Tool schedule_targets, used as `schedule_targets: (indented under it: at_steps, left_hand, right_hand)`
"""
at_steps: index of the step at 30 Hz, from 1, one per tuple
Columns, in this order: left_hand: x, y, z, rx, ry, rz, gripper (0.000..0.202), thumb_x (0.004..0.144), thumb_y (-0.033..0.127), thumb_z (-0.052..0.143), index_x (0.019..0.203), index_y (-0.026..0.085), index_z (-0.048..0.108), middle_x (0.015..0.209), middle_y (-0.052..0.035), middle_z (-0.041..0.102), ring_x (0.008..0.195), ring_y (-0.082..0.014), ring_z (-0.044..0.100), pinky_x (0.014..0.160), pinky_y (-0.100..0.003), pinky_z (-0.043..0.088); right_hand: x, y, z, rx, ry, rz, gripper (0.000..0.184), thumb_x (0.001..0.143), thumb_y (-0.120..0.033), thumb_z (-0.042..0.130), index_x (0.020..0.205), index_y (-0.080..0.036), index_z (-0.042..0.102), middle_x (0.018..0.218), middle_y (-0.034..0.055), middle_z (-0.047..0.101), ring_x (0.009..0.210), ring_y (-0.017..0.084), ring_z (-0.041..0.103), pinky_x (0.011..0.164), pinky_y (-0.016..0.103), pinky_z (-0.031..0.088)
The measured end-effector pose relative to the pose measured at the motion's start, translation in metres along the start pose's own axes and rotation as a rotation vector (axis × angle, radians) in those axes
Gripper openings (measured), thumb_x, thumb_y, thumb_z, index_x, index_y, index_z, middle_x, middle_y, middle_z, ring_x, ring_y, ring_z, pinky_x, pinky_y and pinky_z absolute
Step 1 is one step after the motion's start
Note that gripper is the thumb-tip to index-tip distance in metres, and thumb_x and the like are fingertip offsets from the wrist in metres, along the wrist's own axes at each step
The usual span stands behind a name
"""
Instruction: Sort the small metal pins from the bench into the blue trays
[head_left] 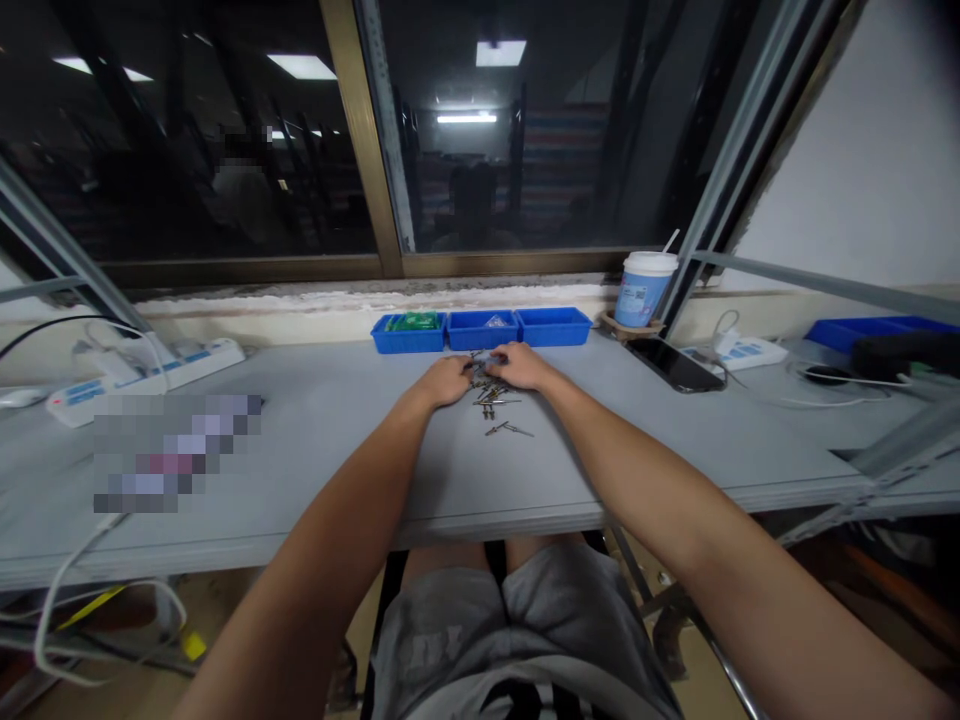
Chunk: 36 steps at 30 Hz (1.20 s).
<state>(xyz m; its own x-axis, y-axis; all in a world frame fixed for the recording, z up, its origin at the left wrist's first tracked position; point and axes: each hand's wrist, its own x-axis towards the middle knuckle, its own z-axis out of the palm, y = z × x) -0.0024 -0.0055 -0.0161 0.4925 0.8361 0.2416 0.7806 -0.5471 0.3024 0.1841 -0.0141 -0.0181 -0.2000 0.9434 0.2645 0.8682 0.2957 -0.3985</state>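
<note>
Small metal pieces with thin shafts [496, 391], resembling screws or rivets, lie in a loose heap on the grey tabletop. At the left side of the heap is my left hand [448, 380], its fingers curled inward among the pieces. Facing it, my right hand [520, 365] reaches in from the right with thumb and fingers bent round something dark and small. What either hand grips is too small to make out. A few separate pieces [510, 429] lie nearer to me. Right behind the hands, three blue trays stand in a row: left [409, 342], middle [482, 338], right [555, 327].
The left tray holds a green packet [416, 321], the middle one a clear bag [496, 322]. A lidded cup [645, 288] and a phone [677, 364] sit on the right. Power strips [150, 378] with cables lie on both sides. A window backs the table [330, 480].
</note>
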Motion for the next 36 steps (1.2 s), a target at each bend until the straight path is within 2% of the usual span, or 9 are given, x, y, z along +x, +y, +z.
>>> schedule_targets:
  at_steps: [3, 8, 13, 16, 19, 23, 28, 33, 36]
  left_hand:
    - [-0.001, 0.002, 0.0, -0.061, 0.001, 0.046, 0.037, 0.087, 0.021, 0.049, 0.117, 0.021, 0.07, 0.123, -0.0092, 0.07, 0.115, -0.0281, 0.063, 0.105, -0.041, 0.044]
    - [-0.001, 0.003, -0.001, -0.063, -0.004, 0.072, 0.037, 0.085, 0.02, 0.05, 0.116, 0.021, 0.071, 0.12, -0.0098, 0.071, 0.113, -0.0283, 0.064, 0.103, -0.041, 0.046]
    - [0.0, 0.004, -0.002, -0.001, 0.0, 0.112, 0.037, 0.086, 0.024, 0.052, 0.119, 0.02, 0.068, 0.122, -0.0111, 0.07, 0.114, -0.0296, 0.063, 0.101, -0.042, 0.046]
    - [0.0, 0.006, -0.003, 0.013, 0.007, 0.115, 0.036, 0.085, 0.026, 0.054, 0.117, 0.018, 0.069, 0.12, -0.0123, 0.07, 0.113, -0.0299, 0.064, 0.101, -0.041, 0.047]
    - [-0.001, 0.008, -0.003, 0.004, 0.002, 0.103, 0.037, 0.085, 0.026, 0.055, 0.118, 0.016, 0.067, 0.123, -0.0131, 0.069, 0.114, -0.0295, 0.063, 0.102, -0.04, 0.046]
    - [-0.002, 0.012, -0.006, -0.074, 0.051, 0.041, 0.041, 0.086, 0.029, 0.056, 0.124, 0.016, 0.063, 0.128, -0.0137, 0.066, 0.118, -0.0289, 0.061, 0.103, -0.04, 0.044]
    - [-0.001, 0.016, -0.01, -0.244, 0.162, -0.019, 0.031, 0.086, 0.032, 0.057, 0.11, 0.016, 0.069, 0.115, -0.0111, 0.071, 0.107, -0.026, 0.065, 0.097, -0.038, 0.047]
    - [0.005, 0.012, -0.01, -0.417, 0.291, -0.091, 0.017, 0.083, 0.029, 0.06, 0.09, 0.017, 0.07, 0.089, -0.0076, 0.073, 0.086, -0.0222, 0.067, 0.084, -0.036, 0.052]
    - [0.01, 0.009, -0.007, -0.608, 0.313, -0.133, 0.014, 0.082, 0.028, 0.062, 0.085, 0.016, 0.068, 0.076, -0.0066, 0.07, 0.073, -0.0199, 0.066, 0.077, -0.035, 0.053]
  right_hand:
    - [-0.001, -0.002, 0.004, -0.063, -0.024, 0.017, 0.047, 0.086, -0.044, 0.06, 0.126, -0.02, 0.066, 0.128, 0.016, 0.062, 0.122, 0.033, 0.054, 0.101, 0.04, 0.04]
    - [0.001, -0.002, 0.006, -0.086, -0.036, 0.018, 0.035, 0.085, -0.037, 0.059, 0.112, -0.02, 0.072, 0.123, 0.0156, 0.064, 0.12, 0.032, 0.054, 0.098, 0.039, 0.042]
    - [0.003, 0.0, 0.005, 0.033, -0.029, -0.001, 0.019, 0.08, -0.024, 0.06, 0.089, -0.017, 0.075, 0.095, 0.0077, 0.073, 0.095, 0.022, 0.063, 0.085, 0.029, 0.044]
    - [0.002, 0.001, 0.004, 0.143, -0.036, -0.023, 0.016, 0.076, -0.014, 0.056, 0.072, -0.016, 0.071, 0.075, 0.002, 0.07, 0.077, 0.016, 0.062, 0.074, 0.024, 0.043]
    - [-0.001, -0.001, 0.002, 0.206, -0.007, -0.034, 0.018, 0.071, -0.005, 0.053, 0.062, -0.016, 0.064, 0.068, 0.0001, 0.066, 0.072, 0.014, 0.06, 0.071, 0.023, 0.041]
    - [-0.004, -0.008, -0.002, 0.323, 0.134, -0.012, 0.013, 0.073, -0.008, 0.053, 0.067, -0.018, 0.061, 0.072, 0.0012, 0.066, 0.072, 0.015, 0.057, 0.072, 0.026, 0.042]
    - [0.0, -0.012, -0.004, 0.537, 0.293, -0.026, 0.009, 0.08, -0.023, 0.055, 0.073, -0.019, 0.056, 0.074, 0.0005, 0.063, 0.071, 0.015, 0.055, 0.074, 0.029, 0.044]
    - [0.007, -0.013, 0.0, 0.748, 0.276, -0.036, 0.009, 0.079, -0.029, 0.058, 0.08, -0.02, 0.055, 0.077, 0.0, 0.061, 0.073, 0.015, 0.056, 0.076, 0.031, 0.047]
    - [0.007, -0.013, 0.0, 0.82, 0.233, 0.005, 0.015, 0.075, -0.029, 0.064, 0.085, -0.02, 0.057, 0.076, 0.0004, 0.062, 0.072, 0.015, 0.058, 0.073, 0.032, 0.048]
